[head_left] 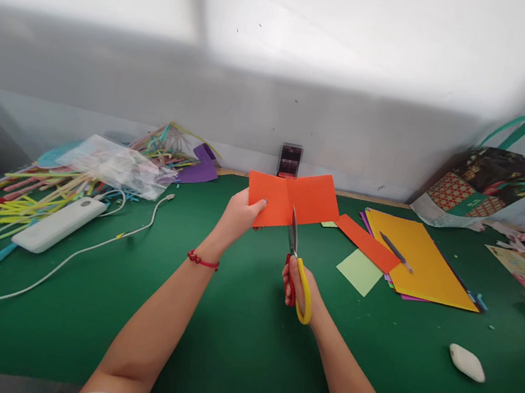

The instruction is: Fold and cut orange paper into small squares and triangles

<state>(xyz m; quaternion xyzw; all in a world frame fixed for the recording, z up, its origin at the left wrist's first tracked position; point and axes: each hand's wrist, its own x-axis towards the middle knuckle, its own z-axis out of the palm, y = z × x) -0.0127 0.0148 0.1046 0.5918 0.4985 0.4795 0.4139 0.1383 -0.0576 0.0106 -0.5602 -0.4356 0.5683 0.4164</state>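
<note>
My left hand (243, 212) pinches the left part of an orange sheet of paper (315, 199), thumb on top, and holds it up above the green table. A crease or cut line runs down near the sheet's middle. In my right hand (300, 284) is a pair of scissors (304, 292) with one yellow and one red handle loop. Its blades point up and away from me, meeting the sheet's lower edge near that line. Whether the blades are fully closed I cannot tell. To the right, an orange paper strip (368, 244) lies partly over a pale green paper square (359, 272).
Yellow paper sheets (421, 262) with a pencil (395, 252) on them lie right. A white earphone-like case (467, 363) sits at front right. A patterned bag (477, 187) stands behind. At left are a white power strip or bank (59, 225), its cable, and many paper strips (33, 200).
</note>
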